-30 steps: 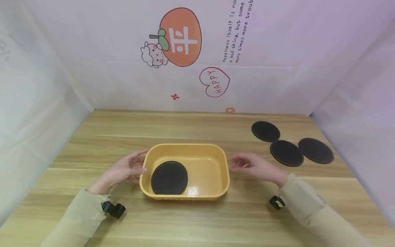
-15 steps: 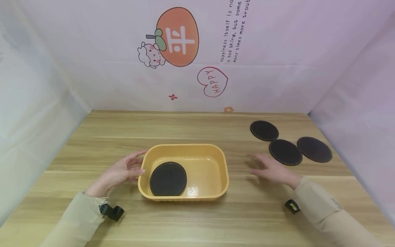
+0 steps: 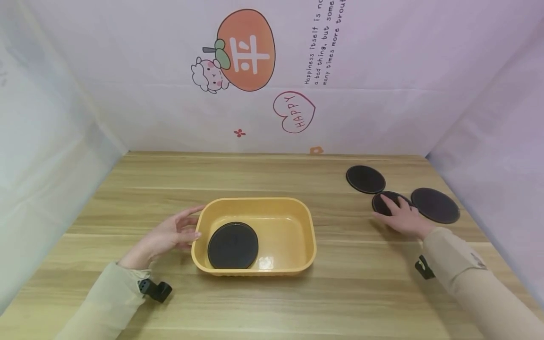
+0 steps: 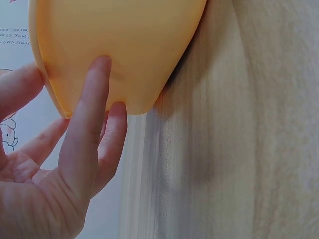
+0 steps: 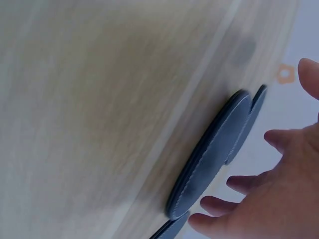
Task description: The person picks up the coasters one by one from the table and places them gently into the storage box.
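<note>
A yellow rectangular plastic bin (image 3: 278, 236) stands on the wooden table, with a round black coaster (image 3: 233, 245) in its left half. My left hand (image 3: 167, 236) rests against the bin's left end; in the left wrist view, several extended fingers touch the outer wall (image 4: 124, 45) and rim. On the right, my right hand (image 3: 401, 219) spreads its fingers over the middle one of three black coasters, partly covering that coaster (image 3: 380, 207). The right wrist view shows this stitched-edge coaster (image 5: 214, 154) flat on the table, with the fingers just above it; contact cannot be told.
Two further black coasters lie around the middle one: one behind left (image 3: 365, 179) and another to the right (image 3: 435, 205). Pale printed cloth (image 3: 361, 118) hangs behind the table (image 3: 272, 307) and along both sides.
My right hand has moved from beside the bin's right end to the right, over the middle coaster, with its fingers spreading. My left hand stays at the bin.
</note>
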`<state>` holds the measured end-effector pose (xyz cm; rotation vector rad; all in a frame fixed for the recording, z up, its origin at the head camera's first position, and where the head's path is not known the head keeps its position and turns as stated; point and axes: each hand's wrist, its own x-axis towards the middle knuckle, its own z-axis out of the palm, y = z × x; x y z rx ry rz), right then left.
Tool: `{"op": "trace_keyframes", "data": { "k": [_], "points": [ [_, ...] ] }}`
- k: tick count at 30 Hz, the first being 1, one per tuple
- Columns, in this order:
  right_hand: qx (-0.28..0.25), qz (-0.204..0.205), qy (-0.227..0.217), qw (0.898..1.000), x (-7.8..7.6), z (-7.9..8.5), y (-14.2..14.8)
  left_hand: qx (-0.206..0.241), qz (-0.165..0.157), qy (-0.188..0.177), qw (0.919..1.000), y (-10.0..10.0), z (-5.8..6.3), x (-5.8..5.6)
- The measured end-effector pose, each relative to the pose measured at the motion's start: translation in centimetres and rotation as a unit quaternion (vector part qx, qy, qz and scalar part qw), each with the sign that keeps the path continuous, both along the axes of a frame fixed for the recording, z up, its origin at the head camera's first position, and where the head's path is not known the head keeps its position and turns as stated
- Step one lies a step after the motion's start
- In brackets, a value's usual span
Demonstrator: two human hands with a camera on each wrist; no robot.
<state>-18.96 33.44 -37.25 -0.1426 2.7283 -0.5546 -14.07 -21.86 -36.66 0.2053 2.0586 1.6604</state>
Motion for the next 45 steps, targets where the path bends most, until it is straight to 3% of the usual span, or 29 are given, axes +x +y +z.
{"op": "trace_keyframes", "data": {
  "k": [11, 22, 33, 45],
  "points": [
    [0.034, 0.017, -0.041, 0.998, -0.3, -0.3, 0.6, 0.009, -0.004, -0.001, 1.0000, 0.0, -0.1, 0.0],
    [0.055, 0.025, -0.031, 0.998, 0.0, -0.2, 0.5, 0.009, -0.002, 0.002, 1.0000, 0.0, -0.1, 0.1],
    [0.087, 0.061, 0.005, 0.994, 1.1, -0.6, -0.1, 0.008, 0.002, 0.004, 1.0000, 0.1, -0.1, 0.2],
    [0.074, 0.074, 0.034, 0.994, 2.7, -0.7, -1.5, 0.002, 0.005, 0.002, 1.0000, 0.1, 0.0, 0.2]
  ]
}}
